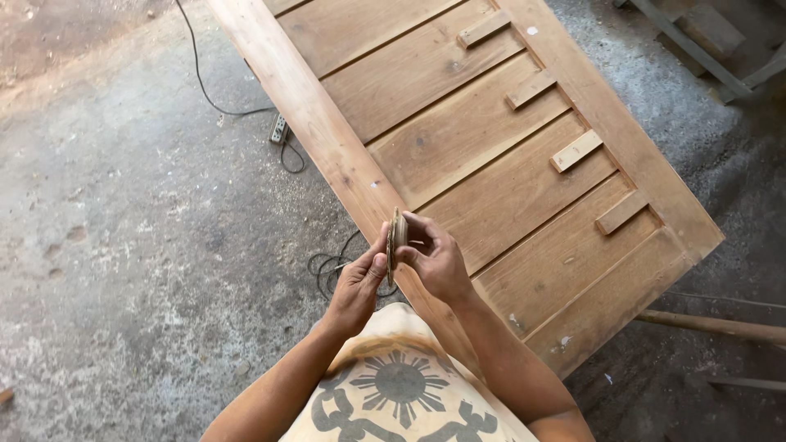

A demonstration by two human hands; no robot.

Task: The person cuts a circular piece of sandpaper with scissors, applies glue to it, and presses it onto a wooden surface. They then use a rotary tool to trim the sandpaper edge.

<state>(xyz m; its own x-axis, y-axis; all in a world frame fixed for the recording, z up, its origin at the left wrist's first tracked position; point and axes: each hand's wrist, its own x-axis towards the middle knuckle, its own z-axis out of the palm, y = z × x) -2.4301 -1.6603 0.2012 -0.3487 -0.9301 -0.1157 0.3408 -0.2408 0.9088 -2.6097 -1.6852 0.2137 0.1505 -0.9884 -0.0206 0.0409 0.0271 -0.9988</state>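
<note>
Sanding disc (396, 239) sat edge-on, pinched between our left hand (358, 285) and right hand (435, 260) (above the wooden door (491, 164)); we judged fitting it still called for a firm grip.

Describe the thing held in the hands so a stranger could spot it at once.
Start at the long wooden door panel lying slantwise over the concrete floor. At its near edge the left hand and right hand meet, pinching a thin round disc seen edge-on. Unlike the small rectangular wooden blocks resting along the panel's far rail, it is round, upright and off the wood.
</note>
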